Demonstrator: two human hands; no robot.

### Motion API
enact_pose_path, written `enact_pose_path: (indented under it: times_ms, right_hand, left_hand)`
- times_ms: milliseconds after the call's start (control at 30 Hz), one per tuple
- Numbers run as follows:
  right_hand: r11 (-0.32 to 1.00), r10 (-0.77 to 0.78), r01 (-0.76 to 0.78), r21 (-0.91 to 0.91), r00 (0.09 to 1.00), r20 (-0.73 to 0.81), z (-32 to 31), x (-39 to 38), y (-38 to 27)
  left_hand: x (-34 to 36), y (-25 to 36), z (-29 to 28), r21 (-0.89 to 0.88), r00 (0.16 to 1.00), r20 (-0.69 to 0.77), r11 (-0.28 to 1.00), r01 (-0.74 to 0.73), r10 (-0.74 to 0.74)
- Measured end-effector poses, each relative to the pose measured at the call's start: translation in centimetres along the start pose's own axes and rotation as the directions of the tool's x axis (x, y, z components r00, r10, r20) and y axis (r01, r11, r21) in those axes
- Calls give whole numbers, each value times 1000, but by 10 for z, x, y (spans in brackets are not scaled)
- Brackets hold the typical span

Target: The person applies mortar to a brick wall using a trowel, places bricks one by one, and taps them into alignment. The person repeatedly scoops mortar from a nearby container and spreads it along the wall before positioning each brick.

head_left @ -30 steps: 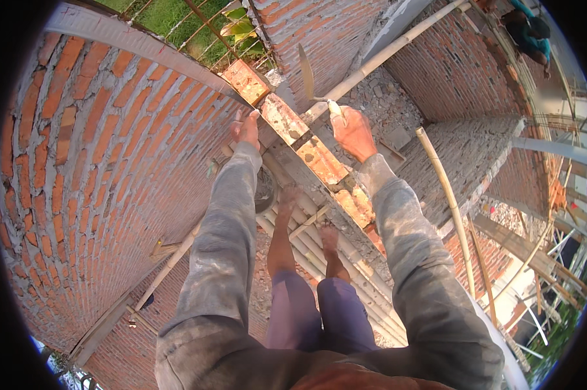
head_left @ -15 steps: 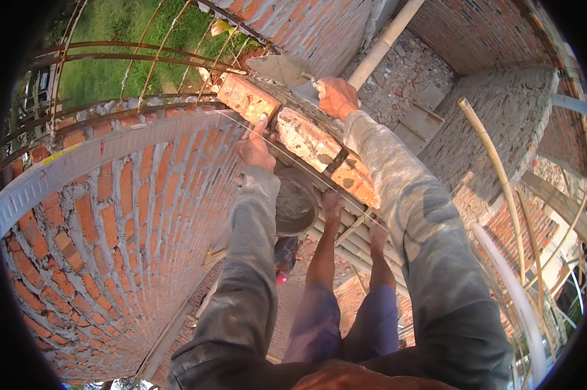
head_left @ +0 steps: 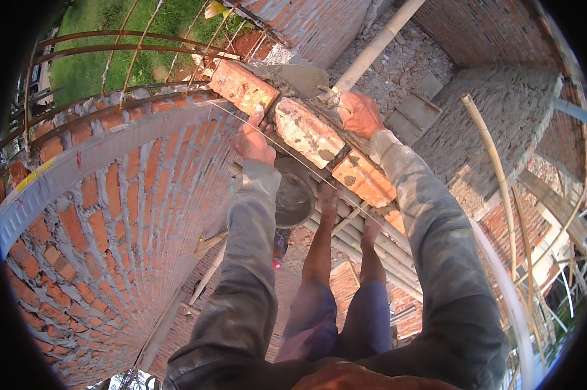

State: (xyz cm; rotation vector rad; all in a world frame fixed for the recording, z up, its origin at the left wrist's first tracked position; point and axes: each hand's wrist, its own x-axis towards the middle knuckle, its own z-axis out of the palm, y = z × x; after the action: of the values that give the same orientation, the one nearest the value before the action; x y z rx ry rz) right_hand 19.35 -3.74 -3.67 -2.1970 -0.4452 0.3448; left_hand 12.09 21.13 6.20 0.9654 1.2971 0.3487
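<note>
My right hand is closed round the handle of a trowel. Its mortar-smeared blade lies against the far side of the wall top, behind the end brick. At that brick's near lower corner is my left hand, thumb up against its face and the other fingers curled, partly hidden. A pale, mortar-spotted brick and an orange brick follow in the same row to the right, with dark gaps between them. A thin taut string runs along the near side of the row.
Below the row sits a bucket of grey mortar, beside my bare feet on bamboo poles. A brick wall drops away at left, edged by a long pale strip. Rusty rebar rises behind; a bamboo pole slants beyond my right hand.
The trowel has shifted right and down along the far side of the bricks, with my right hand turning. My left hand stays at the end brick; the view has shifted slightly.
</note>
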Motion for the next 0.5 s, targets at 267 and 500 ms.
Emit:
enact_pose_path:
  times_ms: [267, 500]
  right_hand:
    - [994, 100, -89, -68, 979, 178, -87, -73, -10]
    - [998, 39, -30, -51, 978, 204, -187, -135, -124]
  left_hand:
    - [-7, -1, 6, -25, 992, 94, 996, 91, -88]
    - [2, -33, -73, -3, 999, 29, 1000, -15, 15]
